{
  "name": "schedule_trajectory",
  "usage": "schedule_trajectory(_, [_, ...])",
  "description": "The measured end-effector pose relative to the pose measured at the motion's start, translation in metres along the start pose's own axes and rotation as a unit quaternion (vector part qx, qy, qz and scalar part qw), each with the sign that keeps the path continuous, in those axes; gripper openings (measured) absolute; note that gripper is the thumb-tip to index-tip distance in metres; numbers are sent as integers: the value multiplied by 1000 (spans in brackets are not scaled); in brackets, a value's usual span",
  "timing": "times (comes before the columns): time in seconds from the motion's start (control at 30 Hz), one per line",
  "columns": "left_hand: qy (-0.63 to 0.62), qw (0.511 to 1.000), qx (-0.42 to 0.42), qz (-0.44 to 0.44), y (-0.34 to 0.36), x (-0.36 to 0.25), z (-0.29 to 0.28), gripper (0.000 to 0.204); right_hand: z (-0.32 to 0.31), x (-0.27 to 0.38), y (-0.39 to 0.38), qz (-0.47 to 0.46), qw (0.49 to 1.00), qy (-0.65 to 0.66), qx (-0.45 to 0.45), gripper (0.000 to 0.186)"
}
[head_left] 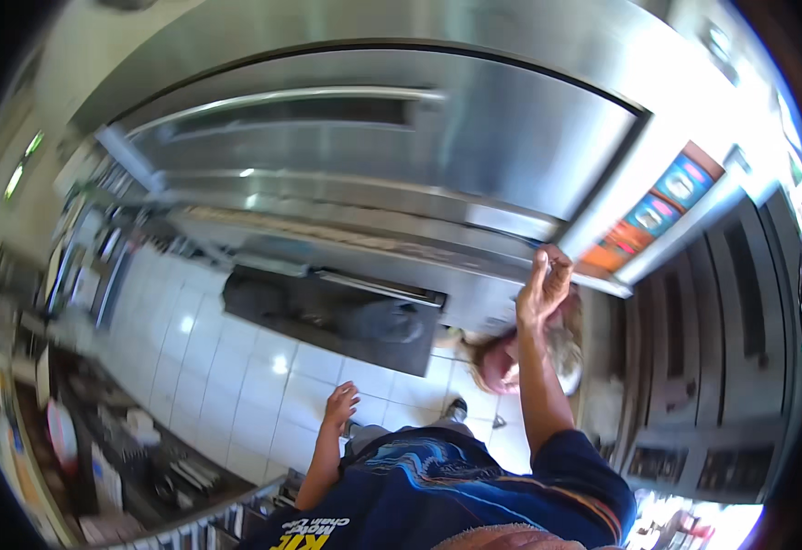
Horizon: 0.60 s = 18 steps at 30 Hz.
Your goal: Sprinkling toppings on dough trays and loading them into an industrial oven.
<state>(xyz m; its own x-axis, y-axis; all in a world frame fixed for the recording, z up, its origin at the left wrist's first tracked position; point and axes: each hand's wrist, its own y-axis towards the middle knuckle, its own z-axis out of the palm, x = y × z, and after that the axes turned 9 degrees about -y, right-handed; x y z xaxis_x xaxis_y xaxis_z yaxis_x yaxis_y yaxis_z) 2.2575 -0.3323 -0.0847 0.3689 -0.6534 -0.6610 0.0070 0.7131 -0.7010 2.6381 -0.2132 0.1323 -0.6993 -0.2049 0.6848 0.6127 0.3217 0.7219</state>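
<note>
A large stainless steel oven (511,128) with a long bar handle (282,94) and a dark narrow window fills the far side. My right hand (546,284) is raised at the lower right corner of its front, beside the metal edge. Its fingers are bent together at the tips; whatever lies between them, if anything, is too small to make out. Over the tiled floor, my left hand (340,404) hangs low with its fingers loosely bent and apart, holding nothing. A dark open compartment or flap (327,316) juts out below the oven, between my hands.
Grey cabinets (694,312) with dark slots stand to the right. A panel with orange and blue pictures (653,215) is beside the oven. Bags (502,362) lie below my right forearm. Cluttered shelves (135,449) run along the left, next to white floor tiles (190,321).
</note>
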Motion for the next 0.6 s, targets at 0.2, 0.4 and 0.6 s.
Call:
schedule_trajectory(0.2, [-63,995,-16,69,-14,-41,-138,40,161,228,-42,122,831,425,339,26])
schedule_trajectory(0.4, [-176,969,-114,127,-53,-71,-267,38,328,281,-1,371,643,561,367,11])
schedule_trajectory(0.6, [-263,932,-173,177,-56,-132,-364,37,389,350,5,426,825,230,293,32])
